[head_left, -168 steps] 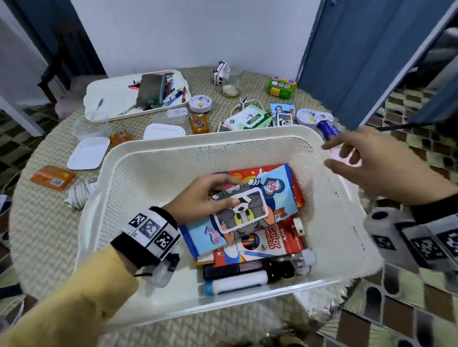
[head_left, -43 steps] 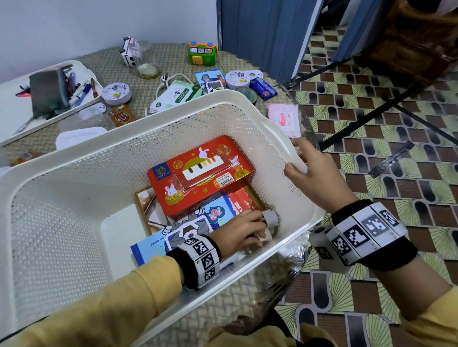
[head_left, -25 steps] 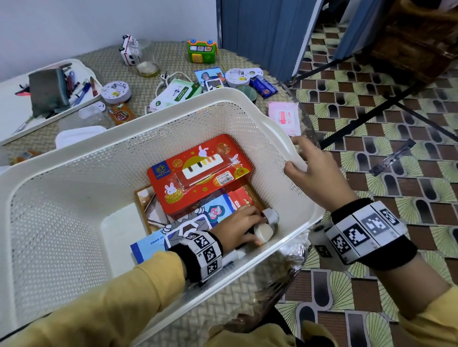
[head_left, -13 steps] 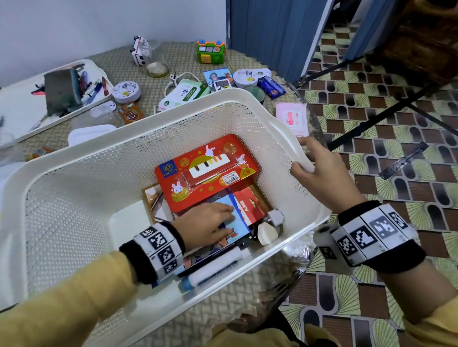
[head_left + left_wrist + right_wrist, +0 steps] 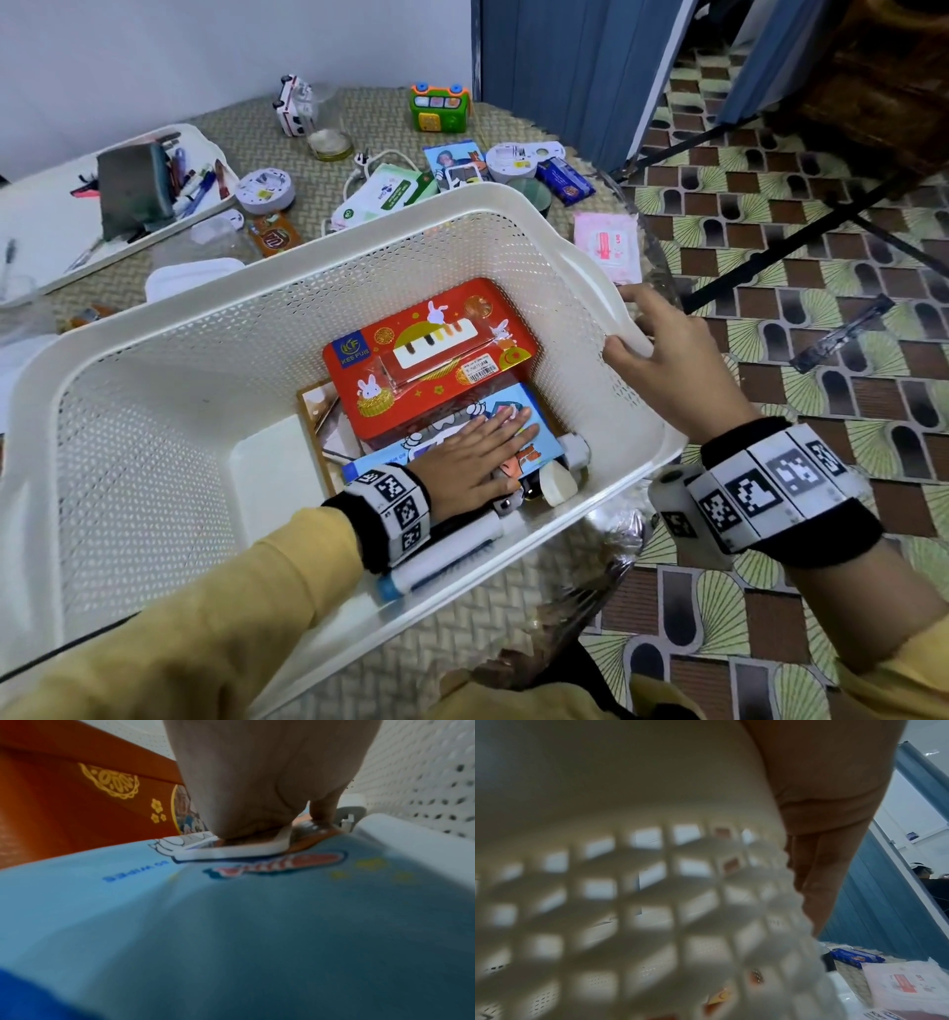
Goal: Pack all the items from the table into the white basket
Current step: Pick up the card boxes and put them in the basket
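Inside the white basket (image 5: 287, 288), near its right-hand corner, your left hand (image 5: 470, 465) lies flat with straight fingers on the blue cartoon-printed booklet (image 5: 534, 437), pressing it down; that grip is wide and holds nothing. Your right hand (image 5: 667, 370) curls its fingers over the basket's right rim, so that grip is closed on the rim and steadies the basket.

The booklet looks thin, light and bendy, so slide it flat rather than pinch a corner. It sits against the red toy-piano box (image 5: 431, 360), which looks stiff and boxy and is best taken by its long sides. A white marker (image 5: 441, 555) lies along the near wall, and a small cream piece (image 5: 557, 485) sits in the corner; both are likely to roll or slip.

Much remains on the woven worktop (image 5: 359, 128): a wet-wipes pack (image 5: 380, 192), soft and easy to squeeze, with a white cable and plug beside it; a green toy camera (image 5: 439, 108); a round white device (image 5: 264, 190); a pink packet (image 5: 608, 244) just beside the basket's far right corner; and a white tray (image 5: 41, 226) of pens. The basket's tall walls stand between you and these, so reach over or around.
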The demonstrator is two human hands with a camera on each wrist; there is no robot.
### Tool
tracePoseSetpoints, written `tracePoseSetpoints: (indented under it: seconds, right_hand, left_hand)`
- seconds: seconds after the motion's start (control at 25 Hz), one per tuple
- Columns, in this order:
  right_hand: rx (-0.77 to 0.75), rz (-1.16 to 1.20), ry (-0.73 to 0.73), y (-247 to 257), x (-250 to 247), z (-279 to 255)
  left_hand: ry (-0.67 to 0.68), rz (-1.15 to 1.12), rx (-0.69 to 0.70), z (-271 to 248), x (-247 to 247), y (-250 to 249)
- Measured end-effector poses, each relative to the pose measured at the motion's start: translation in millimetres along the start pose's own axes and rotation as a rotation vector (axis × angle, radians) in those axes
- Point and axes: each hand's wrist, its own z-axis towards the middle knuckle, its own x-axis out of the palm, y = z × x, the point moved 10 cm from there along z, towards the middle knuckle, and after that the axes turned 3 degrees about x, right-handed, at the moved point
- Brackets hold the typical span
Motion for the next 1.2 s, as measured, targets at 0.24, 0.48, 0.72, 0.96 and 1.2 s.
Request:
tracePoseSetpoints:
  seconds: [0.24, 0.48, 0.72, 0.96, 1.2]
  right_hand:
    - [-0.016, 0.027, -0.007, 1, -1, -1]
    - [0.013, 0.047, 0.010, 3, -2, -1]
    - [0.003, 0.043, 0.011, 6, -2, -3]
    - [0.021, 0.048, 0.016, 5, -2, -3]
    - [0.004, 0.035, -0.043, 8, -8, -6]
  left_hand:
    - [-0.261, -0.070, 0.102, -49, -43, 3]
    - [0.053, 0.236, 0.023, -82, 9, 29]
    - [-0.222, 0.234, 0.010, -45, 0, 14]
    - [-0.225, 0.173, 0.014, -30, 3, 16]
    - [-0.240, 0.152, -0.023, -37, -29, 10]
